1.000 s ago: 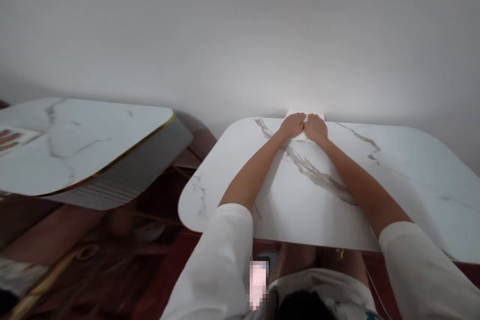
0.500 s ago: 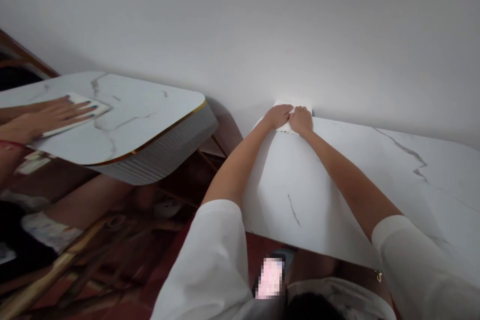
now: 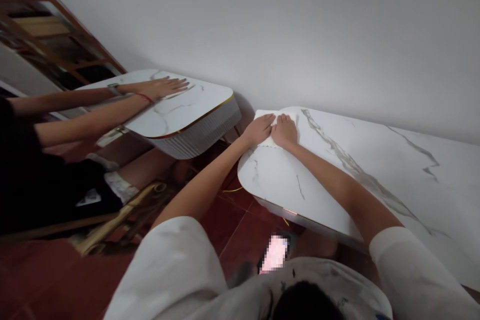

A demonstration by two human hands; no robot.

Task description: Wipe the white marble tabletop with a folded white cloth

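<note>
A folded white cloth [image 3: 266, 147] with a scalloped edge lies at the far left corner of a white marble-patterned tabletop [image 3: 337, 160], close to the wall. My left hand [image 3: 259, 130] presses flat on its left part, fingers pointing right and away. Close beside it, my right hand [image 3: 285, 131] lies on the cloth's right part with the fingers pointing to the wall. Both palms face down, and part of the cloth is hidden under them. Both arms are stretched out over the table.
To the left, another person's hands [image 3: 163, 87] press on a second marble-patterned table [image 3: 213, 95] with a ribbed side. A wooden shelf [image 3: 41, 25] stands behind it. Below are a bamboo chair [image 3: 123, 215], a red tiled floor [image 3: 240, 225] and a blurred-out phone-like screen [image 3: 275, 254].
My hands and the cloth have moved left and a little nearer across the tabletop. The view has turned left, showing more shelf. The other person's hands have shifted across their table.
</note>
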